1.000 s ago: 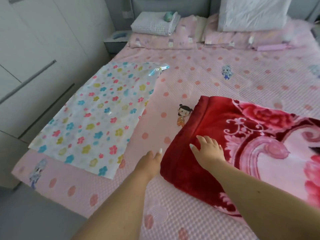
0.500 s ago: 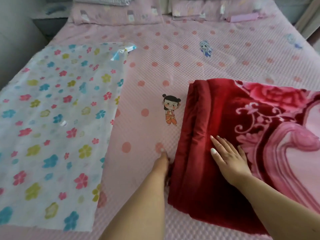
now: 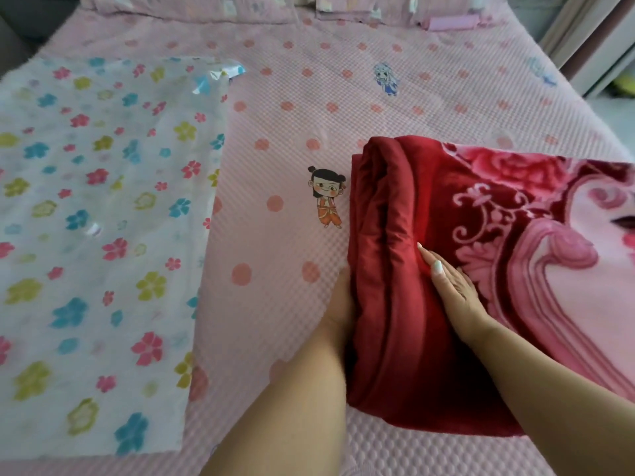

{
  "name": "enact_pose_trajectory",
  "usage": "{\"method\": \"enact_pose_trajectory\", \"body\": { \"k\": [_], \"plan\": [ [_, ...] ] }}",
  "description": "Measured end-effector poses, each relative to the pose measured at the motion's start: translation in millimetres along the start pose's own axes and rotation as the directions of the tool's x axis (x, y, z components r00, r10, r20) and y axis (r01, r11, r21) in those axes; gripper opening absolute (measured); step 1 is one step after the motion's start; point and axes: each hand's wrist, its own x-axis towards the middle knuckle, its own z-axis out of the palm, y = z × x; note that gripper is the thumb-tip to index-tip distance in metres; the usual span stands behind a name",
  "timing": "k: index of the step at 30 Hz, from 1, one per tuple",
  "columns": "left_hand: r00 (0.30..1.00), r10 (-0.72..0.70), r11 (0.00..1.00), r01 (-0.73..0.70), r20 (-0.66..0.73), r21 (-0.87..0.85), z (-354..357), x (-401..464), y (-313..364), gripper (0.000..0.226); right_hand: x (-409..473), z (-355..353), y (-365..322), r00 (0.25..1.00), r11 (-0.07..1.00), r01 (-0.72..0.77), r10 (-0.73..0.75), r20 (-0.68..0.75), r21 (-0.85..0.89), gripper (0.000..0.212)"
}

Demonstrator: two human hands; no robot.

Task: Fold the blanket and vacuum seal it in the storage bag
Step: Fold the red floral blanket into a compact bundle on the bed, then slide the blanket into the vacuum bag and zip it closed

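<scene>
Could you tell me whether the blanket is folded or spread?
Folded: the blanket shows stacked layers along its left edge.

Pink dotted bedsheet (image 3: 292, 132) fills frame; cartoon girl print (image 3: 326, 197) near centre, pillows (image 3: 261, 8) at 12 o'clock, blurred.

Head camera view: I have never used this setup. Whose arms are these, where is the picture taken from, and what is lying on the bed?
There is no machine here: a person wears one camera on the head, looking down at their own bare hands. A thick folded red plush blanket with pink flowers lies on the pink dotted bedspread. The right hand rests flat on top of it. The left hand is tucked against its folded edge, fingers hidden. Apart, to the left, lies a flat storage bag printed with coloured flowers, nothing in it yet.
</scene>
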Motion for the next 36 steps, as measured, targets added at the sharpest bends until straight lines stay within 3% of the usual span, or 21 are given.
{"method": "enact_pose_trajectory", "body": {
  "k": [4,9,11,12,14,16,17,18,19,20,22,26,30,34,36],
  "plan": [
    [0.999,-0.001,0.995,-0.003,0.044,0.097,-29,-40,0,0.051,-18,10,-19,0.998,0.999,0.046,-0.047,0.033,0.016,0.072],
    [0.984,0.130,0.964,-0.097,-0.120,0.247,-83,-91,-26,0.053,-62,37,-39,0.988,0.990,0.126,-0.131,0.077,0.067,0.052],
    [0.989,0.067,0.972,-0.034,-0.133,0.233,-105,-111,-38,0.043,-80,49,-55,0.983,0.988,0.157,-0.156,0.092,0.005,0.060],
    [0.991,0.013,0.986,0.009,-0.136,0.165,-114,-121,-40,0.049,-85,55,-63,0.982,0.985,0.171,-0.167,0.082,-0.035,0.067],
    [0.974,0.005,0.994,0.020,-0.227,0.108,-137,-128,-38,0.067,-86,66,-80,0.982,0.977,0.189,-0.184,0.051,-0.098,0.080],
    [0.891,0.169,0.970,-0.076,-0.421,0.229,-159,-128,-25,0.072,-80,81,-99,0.971,0.960,0.240,-0.237,0.035,-0.143,0.080],
    [0.835,0.282,0.911,-0.079,-0.473,0.404,-173,-126,-17,0.072,-76,90,-109,0.958,0.944,0.286,-0.283,0.040,-0.167,0.080],
    [0.783,0.412,0.783,-0.042,-0.466,0.621,-185,-125,-11,0.072,-72,100,-117,0.943,0.924,0.332,-0.327,0.059,-0.190,0.081],
    [0.763,0.471,0.607,0.084,-0.443,0.790,-195,-124,-8,0.069,-69,110,-123,0.932,0.907,0.363,-0.351,0.096,-0.214,0.083],
    [0.770,0.463,0.454,0.220,-0.440,0.863,-204,-121,-6,0.063,-67,120,-127,0.927,0.898,0.371,-0.345,0.145,-0.238,0.087],
    [0.808,0.380,0.278,0.365,-0.450,0.889,-220,-116,-6,0.055,-65,136,-125,0.932,0.893,0.336,-0.268,0.244,-0.300,0.092],
    [0.876,0.342,0.174,0.296,-0.339,0.939,-259,-115,-23,0.057,-63,150,-127,0.936,0.811,0.310,-0.169,0.309,-0.495,0.094],
    [0.867,0.441,0.108,0.205,-0.232,0.973,-291,-126,-23,0.065,-64,182,-161,0.911,0.736,0.403,-0.261,0.320,-0.544,0.092],
    [0.799,0.438,0.081,0.422,-0.413,0.903,-338,-139,-5,0.062,-50,247,-191,0.855,0.882,0.268,-0.033,0.518,-0.387,0.052],
    [0.768,0.386,0.064,0.531,-0.511,0.845,-372,-146,5,0.064,-33,282,-195,0.834,0.885,0.174,0.101,0.542,-0.432,0.056]
  ]
}}
